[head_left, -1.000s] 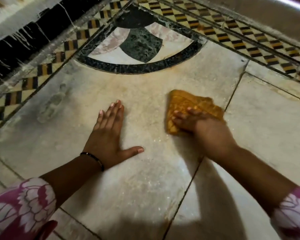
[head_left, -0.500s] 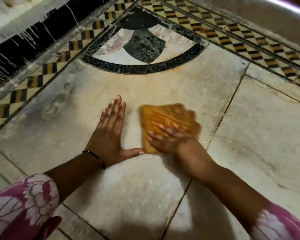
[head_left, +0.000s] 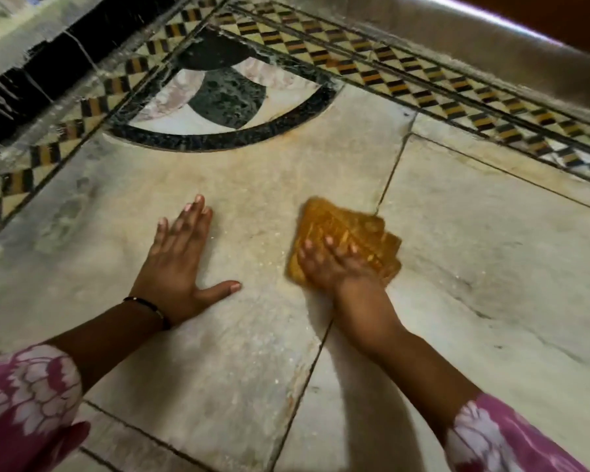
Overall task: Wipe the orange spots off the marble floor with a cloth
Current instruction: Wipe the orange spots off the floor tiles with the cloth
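Note:
A folded orange cloth (head_left: 344, 229) lies flat on the pale marble floor (head_left: 252, 172), close to a seam between two slabs. My right hand (head_left: 331, 264) presses down on the cloth's near half with straight, spread fingers; the cloth looks motion-blurred. My left hand (head_left: 178, 264) rests flat on the marble to the left of the cloth, fingers straight and thumb out, a thin dark bracelet on the wrist. A faint orange tint shows on the slab around and above the cloth, strongest along the dark arc's edge (head_left: 286, 139).
A quarter-circle inlay of dark, white and pink stone (head_left: 225, 100) fills the far corner. Checkered border bands (head_left: 423, 80) run along both walls. A black fringed rug edge (head_left: 24, 80) lies at the upper left. Dark smudges (head_left: 62, 216) mark the left slab.
My right hand slid the cloth left toward my left hand, then back right toward the slab seam. My left hand has stayed planted in the same spot.

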`<action>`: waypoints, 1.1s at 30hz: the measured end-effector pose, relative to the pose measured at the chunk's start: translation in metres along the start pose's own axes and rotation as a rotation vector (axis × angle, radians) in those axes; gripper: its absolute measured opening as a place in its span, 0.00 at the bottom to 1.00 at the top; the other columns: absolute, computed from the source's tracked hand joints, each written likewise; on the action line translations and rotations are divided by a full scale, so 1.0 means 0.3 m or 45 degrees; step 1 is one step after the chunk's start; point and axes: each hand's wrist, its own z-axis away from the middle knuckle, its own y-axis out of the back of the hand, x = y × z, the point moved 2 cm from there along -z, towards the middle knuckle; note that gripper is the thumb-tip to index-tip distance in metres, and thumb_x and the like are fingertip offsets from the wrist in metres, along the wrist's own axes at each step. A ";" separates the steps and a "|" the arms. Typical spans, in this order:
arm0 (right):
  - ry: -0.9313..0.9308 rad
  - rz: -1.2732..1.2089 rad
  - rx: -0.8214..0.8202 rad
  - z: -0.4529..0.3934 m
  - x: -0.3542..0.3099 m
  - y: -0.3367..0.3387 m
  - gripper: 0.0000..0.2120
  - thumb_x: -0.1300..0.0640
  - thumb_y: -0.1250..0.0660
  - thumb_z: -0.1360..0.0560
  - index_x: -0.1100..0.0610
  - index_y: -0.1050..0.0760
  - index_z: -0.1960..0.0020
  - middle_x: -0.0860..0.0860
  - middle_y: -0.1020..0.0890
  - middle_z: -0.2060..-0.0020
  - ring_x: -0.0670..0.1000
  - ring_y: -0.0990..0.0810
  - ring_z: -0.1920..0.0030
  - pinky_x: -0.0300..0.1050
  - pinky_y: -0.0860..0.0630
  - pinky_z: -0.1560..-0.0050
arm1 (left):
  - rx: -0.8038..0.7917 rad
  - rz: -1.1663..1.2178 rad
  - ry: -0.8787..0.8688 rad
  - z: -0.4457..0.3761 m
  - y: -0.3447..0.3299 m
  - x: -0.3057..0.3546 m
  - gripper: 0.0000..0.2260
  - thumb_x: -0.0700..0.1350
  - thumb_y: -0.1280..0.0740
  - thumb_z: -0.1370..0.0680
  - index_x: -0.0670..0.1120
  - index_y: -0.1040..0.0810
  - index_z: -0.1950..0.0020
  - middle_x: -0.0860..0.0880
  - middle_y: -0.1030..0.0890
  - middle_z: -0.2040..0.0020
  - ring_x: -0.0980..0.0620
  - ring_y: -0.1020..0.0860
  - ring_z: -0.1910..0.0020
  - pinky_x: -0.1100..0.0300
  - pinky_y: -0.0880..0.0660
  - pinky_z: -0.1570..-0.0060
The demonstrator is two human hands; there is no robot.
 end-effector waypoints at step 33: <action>-0.509 0.019 0.167 -0.226 0.408 0.195 0.25 0.48 0.40 0.22 0.45 0.40 0.26 0.51 0.42 0.24 0.55 0.48 0.24 0.54 0.55 0.26 | -0.097 -0.208 -0.388 -0.278 -0.063 0.444 0.53 0.78 0.54 0.36 0.44 0.60 0.23 0.45 0.61 0.22 0.48 0.61 0.24 0.47 0.64 0.27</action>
